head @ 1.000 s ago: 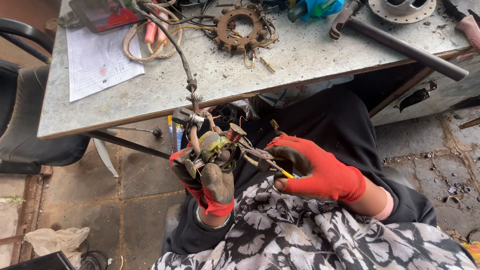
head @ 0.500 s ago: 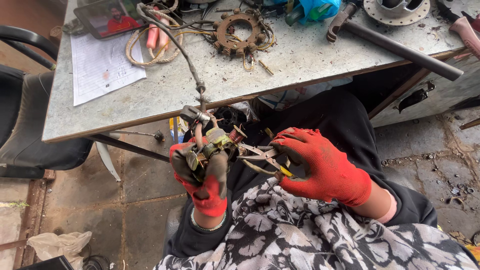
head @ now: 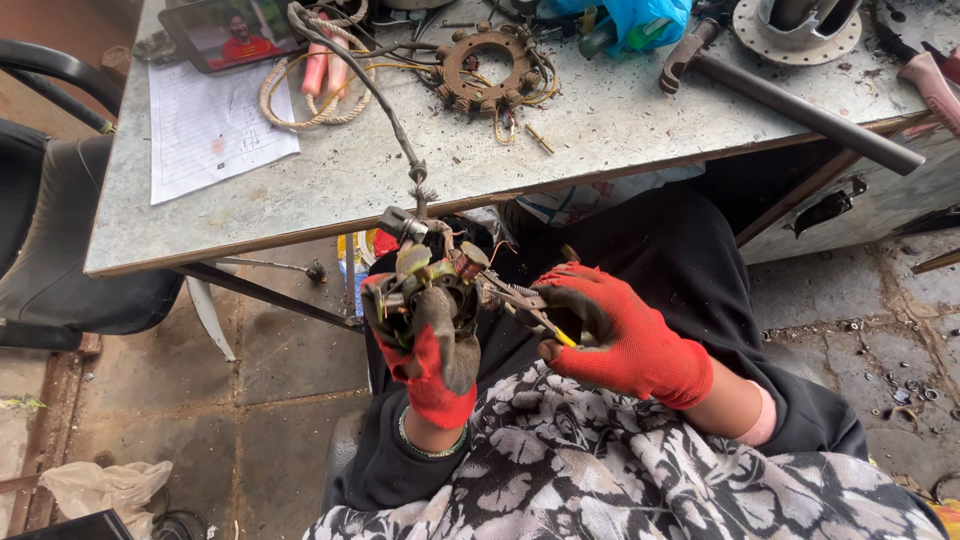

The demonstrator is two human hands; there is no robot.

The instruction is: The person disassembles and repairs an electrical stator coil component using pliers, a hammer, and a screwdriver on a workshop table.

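Observation:
My left hand (head: 432, 345), in a red and grey work glove, grips a small round stator coil (head: 432, 283) with wound poles, held above my lap. A dark cable (head: 372, 92) runs from the coil up onto the metal table (head: 620, 130). In a red glove, my right hand (head: 615, 335) holds pliers (head: 520, 300) with yellow-tipped handles. The plier jaws touch the right side of the coil.
On the table lie a second rusty stator ring (head: 487, 70), a paper sheet (head: 212, 125), a tablet (head: 232, 32), coiled rope (head: 300, 95), a long hammer (head: 790, 100) and a blue plastic bag (head: 630, 20). A black chair (head: 60, 250) stands at left.
Both hands with the coil and pliers have stayed together; the view has shifted slightly, with the hands a little lower and the pliers still working at the coil's right side.

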